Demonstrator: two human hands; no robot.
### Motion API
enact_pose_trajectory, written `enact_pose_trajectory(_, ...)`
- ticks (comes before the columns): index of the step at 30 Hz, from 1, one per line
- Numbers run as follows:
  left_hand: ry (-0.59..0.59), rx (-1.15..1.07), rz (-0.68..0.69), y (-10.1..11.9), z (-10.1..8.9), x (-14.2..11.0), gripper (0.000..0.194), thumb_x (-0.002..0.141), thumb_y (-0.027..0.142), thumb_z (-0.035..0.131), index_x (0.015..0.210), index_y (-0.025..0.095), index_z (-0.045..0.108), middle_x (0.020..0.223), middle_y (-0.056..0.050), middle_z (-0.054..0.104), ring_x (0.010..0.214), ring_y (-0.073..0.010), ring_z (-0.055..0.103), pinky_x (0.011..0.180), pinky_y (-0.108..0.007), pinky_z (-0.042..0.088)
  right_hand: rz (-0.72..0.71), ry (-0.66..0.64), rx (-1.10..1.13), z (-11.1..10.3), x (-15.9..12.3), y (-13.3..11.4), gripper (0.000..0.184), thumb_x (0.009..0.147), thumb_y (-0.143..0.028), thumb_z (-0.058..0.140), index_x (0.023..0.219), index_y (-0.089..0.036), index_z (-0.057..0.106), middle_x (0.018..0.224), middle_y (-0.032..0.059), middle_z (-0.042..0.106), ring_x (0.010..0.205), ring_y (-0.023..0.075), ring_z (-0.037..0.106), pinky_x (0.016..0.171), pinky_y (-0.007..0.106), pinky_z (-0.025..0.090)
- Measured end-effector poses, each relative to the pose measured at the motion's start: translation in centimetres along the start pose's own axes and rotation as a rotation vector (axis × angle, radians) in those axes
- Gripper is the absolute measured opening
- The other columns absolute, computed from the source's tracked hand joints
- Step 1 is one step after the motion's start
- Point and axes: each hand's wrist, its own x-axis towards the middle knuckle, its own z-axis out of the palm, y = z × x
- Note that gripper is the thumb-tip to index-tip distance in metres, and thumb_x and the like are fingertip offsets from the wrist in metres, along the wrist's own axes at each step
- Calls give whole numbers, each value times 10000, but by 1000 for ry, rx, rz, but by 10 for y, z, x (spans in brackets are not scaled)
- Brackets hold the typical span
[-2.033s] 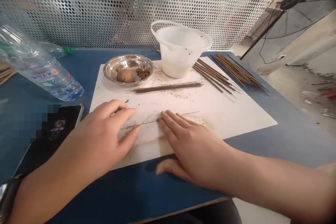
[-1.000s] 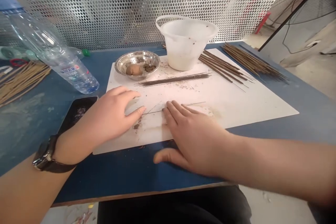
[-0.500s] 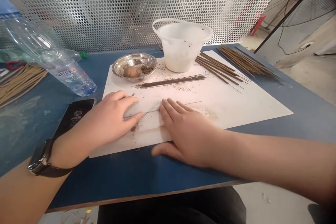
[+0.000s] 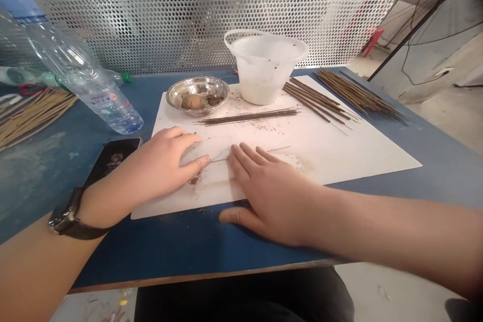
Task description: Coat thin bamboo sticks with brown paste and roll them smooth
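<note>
A thin, dark, straight stick [image 4: 279,149] lies nearly crosswise on a flat white sheet [image 4: 358,156], its middle section covered by the right hand [image 4: 277,193]; slim lengths show on both sides of the fingers. A second fine line slants between the two hands; whether it is a separate stick cannot be determined. Brown crumbs and stains mark the sheet around both. The near edge of the sheet passes beneath the right palm, and the blue tabletop [image 4: 181,251] extends beyond it to a worn front edge. Behind the hands, a strip of white surface separates them from a bundle of thin dark sticks [image 4: 249,117]; the widest stretch of sheet lies to the right. A round, shiny metal bowl [image 4: 198,82] and a translucent white plastic bucket [image 4: 260,78] bound the rear. The right hand is flat, palm down, fingers extended, thumb spread over the tabletop; it grasps nothing. The left hand [image 4: 160,161] is half curled, thumb and forefinger parted, thumb tip beside the stick's left portion; contact there cannot be confirmed.
</note>
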Motion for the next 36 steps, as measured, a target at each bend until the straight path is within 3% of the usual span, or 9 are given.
enact_pose_trajectory(3, 9, -2, 17, 1, 0, 1, 582, 962, 652, 546, 1366, 256, 684, 1392, -111, 669, 1304, -369, 606, 1103, -493, 481, 25, 21, -4, 4, -6, -9, 1069, 986, -812, 286, 1616, 48, 364, 1693, 309, 253, 1597, 474, 204, 1271, 654, 275)
enact_pose_trajectory(10, 0, -28, 14, -1, -1, 2, 582, 975, 649, 524, 1383, 259, 666, 1395, -110, 671, 1305, -365, 605, 1100, -502, 477, 13, 49, 6, 4, 34, 23, 1068, 1010, -792, 223, 1653, 60, 237, 1733, 279, 126, 1628, 428, 32, 1313, 622, 147)
enact_pose_trajectory(13, -14, -20, -4, -2, 0, 1, 624, 981, 679, 495, 1410, 254, 650, 1431, -113, 650, 1315, -366, 600, 1113, -505, 469, 19, 22, -2, 2, 16, 10, 1114, 980, -831, 249, 1645, 62, 267, 1721, 294, 139, 1620, 446, 93, 1301, 631, 203)
enact_pose_trajectory(17, -27, -7, -17, 1, -1, 0, 680, 973, 710, 477, 1440, 242, 635, 1450, -123, 634, 1316, -371, 598, 1131, -514, 459, 48, -7, -57, 4, -14, -17, 1106, 958, -852, 275, 1627, 25, 364, 1695, 289, 260, 1589, 451, 255, 1287, 610, 290)
enact_pose_trajectory(20, -37, -14, -31, 3, -2, -1, 671, 964, 712, 481, 1430, 258, 647, 1438, -116, 643, 1315, -381, 597, 1097, -510, 489, 63, 12, -75, 6, -5, -12, 1110, 965, -844, 275, 1621, 47, 358, 1690, 298, 270, 1593, 455, 236, 1308, 612, 230)
enact_pose_trajectory(25, -51, -22, -40, 2, -4, 1, 687, 939, 741, 497, 1388, 253, 674, 1439, -123, 640, 1300, -393, 603, 1073, -523, 504, 18, 33, -25, 2, 35, 23, 1094, 997, -810, 239, 1649, 68, 241, 1727, 290, 138, 1626, 421, 89, 1316, 576, 199)
enact_pose_trajectory(28, -50, -12, -32, 1, -3, 2, 696, 937, 735, 500, 1394, 237, 669, 1435, -132, 639, 1304, -390, 597, 1081, -527, 499, 6, 19, -10, -1, 26, 20, 1099, 988, -823, 239, 1650, 55, 260, 1723, 288, 167, 1623, 424, 132, 1306, 580, 225)
enact_pose_trajectory(32, -44, -4, -15, 2, -2, 2, 648, 947, 680, 507, 1387, 235, 677, 1398, -126, 657, 1298, -379, 599, 1084, -508, 498, 17, 0, -26, 0, -6, -6, 1110, 954, -859, 284, 1630, 19, 360, 1692, 288, 284, 1590, 453, 258, 1277, 597, 296)
enact_pose_trajectory(36, -38, -1, -4, 4, -4, 2, 606, 953, 648, 515, 1361, 239, 697, 1349, -124, 675, 1252, -371, 618, 1054, -503, 514, 34, 29, -30, 4, 3, -2, 1097, 975, -834, 282, 1623, 49, 350, 1691, 304, 273, 1598, 457, 226, 1289, 615, 256)
